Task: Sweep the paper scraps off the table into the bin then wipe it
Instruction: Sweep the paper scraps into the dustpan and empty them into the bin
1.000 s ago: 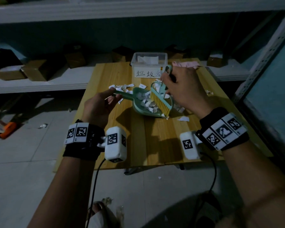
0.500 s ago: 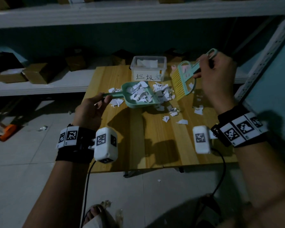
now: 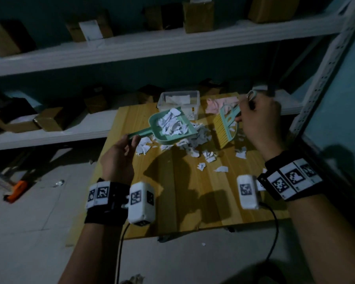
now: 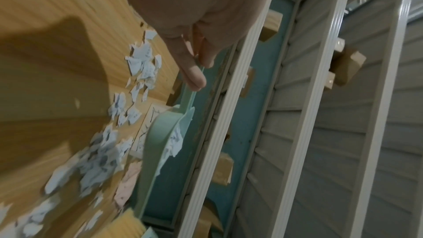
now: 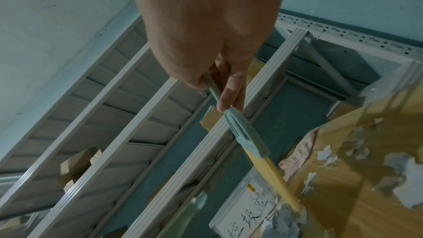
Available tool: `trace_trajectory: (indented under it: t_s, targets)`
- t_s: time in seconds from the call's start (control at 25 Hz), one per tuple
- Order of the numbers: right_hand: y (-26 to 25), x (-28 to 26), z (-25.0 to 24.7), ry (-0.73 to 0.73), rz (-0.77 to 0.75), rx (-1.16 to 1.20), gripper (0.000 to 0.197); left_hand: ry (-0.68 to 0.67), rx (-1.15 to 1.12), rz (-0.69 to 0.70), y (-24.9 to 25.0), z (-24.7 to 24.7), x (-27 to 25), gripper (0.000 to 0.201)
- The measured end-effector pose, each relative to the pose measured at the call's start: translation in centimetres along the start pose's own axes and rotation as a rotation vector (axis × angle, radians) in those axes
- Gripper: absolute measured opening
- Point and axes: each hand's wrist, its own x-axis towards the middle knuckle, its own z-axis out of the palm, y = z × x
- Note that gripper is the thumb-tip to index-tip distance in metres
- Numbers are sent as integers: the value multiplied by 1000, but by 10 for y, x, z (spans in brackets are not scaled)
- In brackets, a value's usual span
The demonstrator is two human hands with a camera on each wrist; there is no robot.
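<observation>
The left hand [image 3: 119, 154] pinches the end of the long handle of the mint-green plastic dustpan [image 3: 168, 128], thumb and fingers curled round it; the pan is loaded with torn white paper scraps [image 3: 173, 125] and its far edge sits just in front of the clear plastic bin [image 3: 178, 99] with a handwritten label, at the back of the light wooden table [image 3: 193, 191]; more scraps lie heaped under and beside the pan and scattered nearer the front edge; to the right, a mint-green hand brush with yellow bristles [image 3: 225, 128] rests its bristles among the scraps, and the right hand [image 3: 258, 119] grips its handle with closed fingers; a pink cloth [image 3: 219, 104] lies beside the bin. The sweeping step looks about half done; next, I judge, the pan must be tipped over the bin's rim without spilling, then the remaining scraps gathered.
</observation>
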Motion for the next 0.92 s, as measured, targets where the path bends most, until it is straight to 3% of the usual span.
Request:
trace_trajectory:
  t_s: [0.24,0.32,0.48,0.6,0.84,0.92]
  targets:
    - [-6,-5,3,-32,43,65,24,-75,47,-31,-24,13,11,3]
    - [-6,-5,4,-37,55,75,25,-86,36,-39,-31,17,13,7]
    - [-2,-5,4,-50,60,74,26,-101,251,153,-41,27,5,13]
    - [0,-1,0,-33,92,85,26,-101,276,250,-33,44,13,14]
    - [5,2,-3,-14,72,123,30,-81,285,319,-13,82,26,4]
    - [4,1,-3,-26,78,116,32,-60,284,328,-11,93,31,29]
